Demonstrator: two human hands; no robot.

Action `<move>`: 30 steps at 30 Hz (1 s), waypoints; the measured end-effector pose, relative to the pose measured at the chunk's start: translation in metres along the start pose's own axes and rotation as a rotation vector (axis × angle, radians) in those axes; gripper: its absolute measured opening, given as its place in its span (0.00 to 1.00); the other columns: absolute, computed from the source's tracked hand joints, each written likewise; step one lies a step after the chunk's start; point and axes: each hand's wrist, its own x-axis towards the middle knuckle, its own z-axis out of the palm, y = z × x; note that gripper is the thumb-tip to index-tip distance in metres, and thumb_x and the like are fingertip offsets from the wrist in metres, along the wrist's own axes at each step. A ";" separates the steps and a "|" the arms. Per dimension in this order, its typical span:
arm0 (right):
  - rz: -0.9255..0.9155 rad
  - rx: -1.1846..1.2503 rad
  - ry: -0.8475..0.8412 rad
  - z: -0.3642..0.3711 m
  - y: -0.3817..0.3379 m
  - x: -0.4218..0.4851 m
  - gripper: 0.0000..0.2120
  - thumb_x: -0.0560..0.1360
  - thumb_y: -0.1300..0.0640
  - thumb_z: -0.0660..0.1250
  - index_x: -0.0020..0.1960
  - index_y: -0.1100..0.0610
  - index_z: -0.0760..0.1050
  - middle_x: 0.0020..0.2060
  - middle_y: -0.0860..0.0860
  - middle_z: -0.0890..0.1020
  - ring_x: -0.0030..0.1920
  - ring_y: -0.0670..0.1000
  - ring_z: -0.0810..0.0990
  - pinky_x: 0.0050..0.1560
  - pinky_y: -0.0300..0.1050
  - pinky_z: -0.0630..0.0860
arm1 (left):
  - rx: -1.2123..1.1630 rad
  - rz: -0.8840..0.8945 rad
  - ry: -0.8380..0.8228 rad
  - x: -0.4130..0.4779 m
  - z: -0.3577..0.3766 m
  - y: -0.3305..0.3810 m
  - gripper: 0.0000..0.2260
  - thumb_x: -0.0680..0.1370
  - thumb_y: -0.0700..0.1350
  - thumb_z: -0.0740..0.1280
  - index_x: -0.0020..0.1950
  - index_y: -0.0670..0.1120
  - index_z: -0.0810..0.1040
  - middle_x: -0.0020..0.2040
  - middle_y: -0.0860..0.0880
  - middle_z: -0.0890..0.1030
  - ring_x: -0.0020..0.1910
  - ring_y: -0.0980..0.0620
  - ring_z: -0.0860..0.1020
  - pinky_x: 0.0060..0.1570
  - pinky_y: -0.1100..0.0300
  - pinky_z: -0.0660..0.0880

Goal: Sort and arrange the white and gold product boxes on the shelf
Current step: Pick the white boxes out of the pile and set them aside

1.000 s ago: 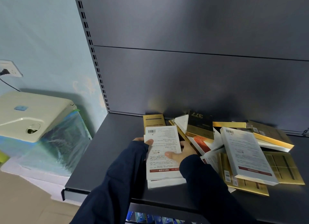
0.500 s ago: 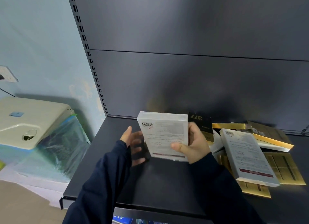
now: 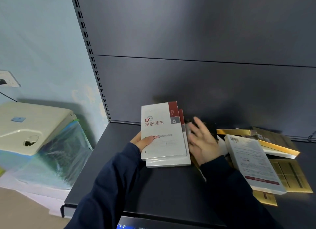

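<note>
I hold two white boxes (image 3: 162,133) in my left hand (image 3: 142,142), stacked one over the other and tilted up so their printed fronts face me. My left grip is closed on them: the thumb presses across the lower front of the top box and the fingers wrap behind its left edge. Each box has a dark red band at its upper right corner; the rear box sits a little lower and to the right, so its edge shows under and beside the front one. The pair is at the middle of the dark shelf (image 3: 162,191), its lower end low over the surface; I cannot tell whether it touches.

My right hand (image 3: 202,143) is just beside the right edge of the stack, fingers spread and blurred. That grip is open and holds nothing; I cannot tell whether the fingertips touch the boxes.

To the right, the rest of the boxes lie in a loose heap on the shelf. A white box (image 3: 253,163) lies back side up with a barcode at its far corner, resting slantwise on top of gold boxes (image 3: 290,175) that lie flat beneath and beside it. Behind it a white and gold box (image 3: 280,151) lies at an angle, and a gold edge (image 3: 234,131) shows near the back panel. More box corners show under my right wrist, too hidden to sort out.

Left of the shelf, a cream-coloured machine (image 3: 32,124) stands against the pale blue wall, partly wrapped in clear plastic film (image 3: 56,157).
</note>
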 end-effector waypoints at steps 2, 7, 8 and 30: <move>0.169 0.098 -0.008 0.007 -0.001 -0.001 0.19 0.78 0.57 0.61 0.69 0.52 0.68 0.62 0.54 0.78 0.61 0.55 0.78 0.61 0.55 0.75 | 0.008 0.155 -0.056 -0.007 -0.002 -0.010 0.22 0.66 0.38 0.66 0.60 0.43 0.73 0.43 0.51 0.86 0.39 0.53 0.84 0.37 0.60 0.80; 0.167 -0.263 0.023 0.020 0.010 0.001 0.13 0.73 0.58 0.70 0.56 0.51 0.72 0.55 0.52 0.81 0.53 0.53 0.81 0.50 0.51 0.80 | 0.136 0.310 -0.201 -0.007 -0.003 -0.013 0.33 0.64 0.43 0.73 0.67 0.52 0.69 0.57 0.48 0.82 0.55 0.47 0.81 0.50 0.52 0.79; 0.162 -0.301 0.047 0.018 0.013 0.002 0.15 0.71 0.59 0.71 0.56 0.51 0.73 0.54 0.51 0.82 0.53 0.52 0.81 0.50 0.52 0.80 | 0.174 0.304 -0.166 -0.006 -0.003 -0.014 0.32 0.63 0.43 0.74 0.67 0.52 0.70 0.56 0.48 0.82 0.55 0.46 0.81 0.49 0.52 0.80; 0.275 -0.340 -0.054 -0.019 0.034 -0.010 0.35 0.61 0.51 0.80 0.63 0.55 0.68 0.56 0.53 0.81 0.56 0.55 0.80 0.56 0.60 0.78 | 0.177 0.059 0.100 -0.009 0.003 -0.040 0.16 0.73 0.49 0.67 0.55 0.41 0.73 0.51 0.42 0.81 0.44 0.46 0.81 0.42 0.56 0.78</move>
